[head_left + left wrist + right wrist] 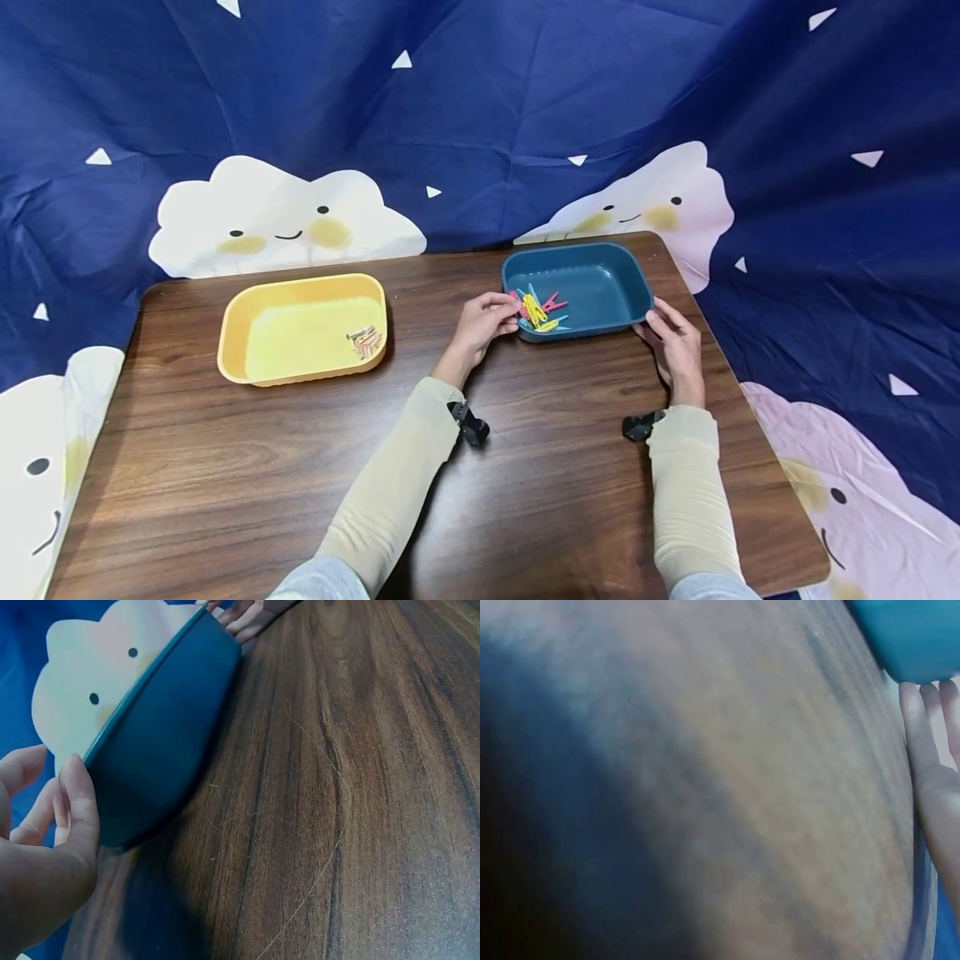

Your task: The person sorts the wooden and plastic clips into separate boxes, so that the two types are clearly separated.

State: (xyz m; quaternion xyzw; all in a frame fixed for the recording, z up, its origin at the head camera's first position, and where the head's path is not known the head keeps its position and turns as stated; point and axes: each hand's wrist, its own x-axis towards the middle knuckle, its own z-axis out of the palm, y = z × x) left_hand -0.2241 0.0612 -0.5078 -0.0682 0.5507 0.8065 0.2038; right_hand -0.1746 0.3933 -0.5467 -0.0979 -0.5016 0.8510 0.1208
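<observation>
A dark teal basin (596,328) stands near the table's back right, with pink, yellow and blue plastic clothespins (535,310) heaped at its left end. My left hand (482,327) holds that end; in the left wrist view its thumb (79,795) lies against the outer wall at the rim, and what the fingertips touch inside is hidden. At the opposite front corner, my right hand (677,348) holds the basin with thumb and fingers at the rim. The right wrist view shows its fingertips touching the teal wall (922,645).
Farther left on the brown wooden table (300,475) is a yellow basin (258,333) with small wooden clothespins (365,342) in its right corner. A navy cloth (480,100) with white clouds hangs behind the table and along its right side.
</observation>
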